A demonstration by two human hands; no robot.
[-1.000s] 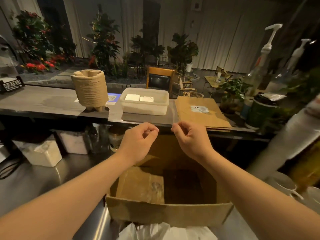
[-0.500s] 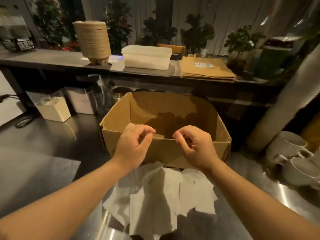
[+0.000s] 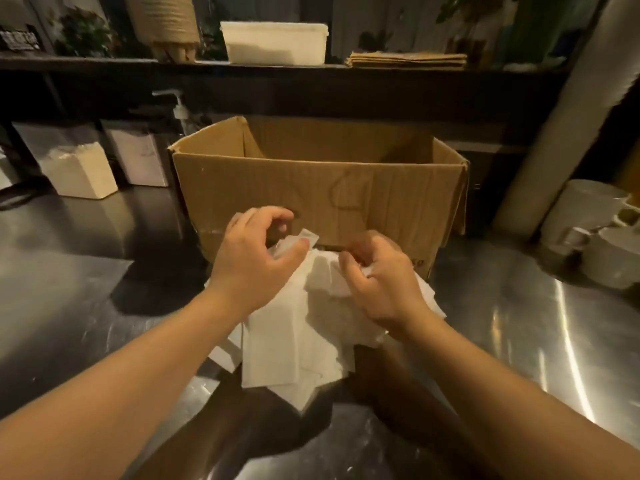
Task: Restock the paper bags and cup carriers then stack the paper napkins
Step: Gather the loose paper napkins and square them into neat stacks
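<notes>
Head view, vs the earlier frames: we see both hands dropped from above the cardboard box (image 3: 322,192) down onto the paper napkins (image 3: 294,337); camera tilted lower, so the box interior is now hidden and the shelf things sit at the top edge.

Left hand (image 3: 256,258): fingers curled, thumb pressing a napkin corner at the top of the pile; whether the fingertips close on it we cannot tell for sure, looks like a loose pinch. Right hand (image 3: 379,278): fingers curled into the pile, gripping bunched napkin paper.

Napkins lie in a loose, messy heap on the steel counter (image 3: 86,306), just in front of the box and touching its near wall.

Containers: the box is open-topped, flaps up, contents not visible. On the upper shelf (image 3: 104,60), a white plastic tub (image 3: 275,43), contents not readable from this angle. Right of it a flat stack of paper bags (image 3: 407,59). Left of it a stack of cup carriers (image 3: 162,22), blurred. Under the shelf, two clear canisters (image 3: 78,168) holding white powder, with a pump bottle (image 3: 178,109) nearby. White cups (image 3: 602,237) at the right edge.
</notes>
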